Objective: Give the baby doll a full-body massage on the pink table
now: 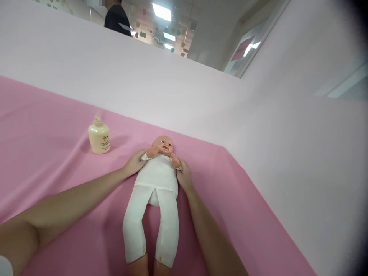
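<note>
A pink cloth [57, 126] covers the table, with pale partition walls [172, 88] behind it. A baby doll [157, 180] in white clothes lies on its back. The left hand [135, 163] and right hand [184, 176] press its sides, each grip spread. A cream lotion bottle [99, 137] stands near the left hand; its label is unreadable.

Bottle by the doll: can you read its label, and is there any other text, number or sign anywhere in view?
Nothing here can be read.
Bottle label: a small emblem and a few lines of print, too small and blurred to read.
Pink sign on the far glass wall: no legible text.
Doll, held at the shoulders by the left hand and right hand: plain white suit, no text.
Pink cloth: no text.
</note>
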Available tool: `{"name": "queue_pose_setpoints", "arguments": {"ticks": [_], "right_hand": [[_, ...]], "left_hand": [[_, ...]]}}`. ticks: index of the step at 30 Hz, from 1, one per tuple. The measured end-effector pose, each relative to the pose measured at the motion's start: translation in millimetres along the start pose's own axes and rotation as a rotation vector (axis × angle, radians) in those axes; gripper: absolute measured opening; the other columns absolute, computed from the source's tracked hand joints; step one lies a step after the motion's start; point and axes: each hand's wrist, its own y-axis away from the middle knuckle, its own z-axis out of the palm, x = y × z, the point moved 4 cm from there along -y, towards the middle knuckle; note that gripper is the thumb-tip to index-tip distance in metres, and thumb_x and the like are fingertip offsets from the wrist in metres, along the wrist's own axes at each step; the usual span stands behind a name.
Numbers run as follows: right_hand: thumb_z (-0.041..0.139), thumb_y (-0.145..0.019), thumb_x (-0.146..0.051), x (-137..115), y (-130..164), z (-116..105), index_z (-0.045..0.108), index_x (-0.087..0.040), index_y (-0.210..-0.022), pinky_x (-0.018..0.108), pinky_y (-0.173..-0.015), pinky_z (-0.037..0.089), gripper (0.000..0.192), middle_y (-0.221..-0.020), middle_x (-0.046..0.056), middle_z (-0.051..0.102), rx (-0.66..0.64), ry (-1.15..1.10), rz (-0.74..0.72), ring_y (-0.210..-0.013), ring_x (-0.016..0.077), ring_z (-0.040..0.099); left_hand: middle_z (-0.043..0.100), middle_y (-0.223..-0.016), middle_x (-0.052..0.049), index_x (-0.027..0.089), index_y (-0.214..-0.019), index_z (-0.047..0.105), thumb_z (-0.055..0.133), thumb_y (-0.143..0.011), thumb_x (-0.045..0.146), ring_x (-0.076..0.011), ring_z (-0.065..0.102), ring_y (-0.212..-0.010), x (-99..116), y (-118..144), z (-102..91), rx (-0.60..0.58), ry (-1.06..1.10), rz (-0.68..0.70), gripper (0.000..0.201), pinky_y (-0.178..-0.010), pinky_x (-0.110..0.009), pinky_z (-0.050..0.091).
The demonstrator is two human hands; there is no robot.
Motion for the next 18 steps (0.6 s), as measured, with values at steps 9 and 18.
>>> {"name": "queue_pose_setpoints", "arguments": {"ticks": [9, 18], "right_hand": [[0.057, -0.062, -0.020, 39.6, -2.2, -17.6, 0.052, -0.024, -0.122, 0.041, -0.088, 0.054, 0.060, -0.107, 0.004, 0.065, 0.410, -0.517, 0.317, -0.095, 0.0206, 0.065], [0.051, -0.071, -0.031, 77.1, -2.4, -20.2, 0.046, -0.039, -0.129, 0.047, -0.086, 0.058, 0.059, -0.099, 0.002, 0.065, 0.473, -0.633, 0.381, -0.094, 0.0248, 0.068]], "left_hand": [[0.061, -0.092, 0.000, 0.024, -0.105, 0.054, 0.073, -0.068, 0.025, -0.0184, 0.059, -0.086, -30.3, -0.8, -13.3, 0.484, 0.567, -0.311, 0.041, -0.076, -0.031, 0.048], [0.051, -0.080, 0.002, 0.023, -0.089, 0.047, 0.063, -0.072, 0.018, -0.0158, 0.054, -0.075, -38.9, 2.7, -20.1, 0.677, 0.874, -0.504, 0.024, -0.069, -0.030, 0.048]]}}
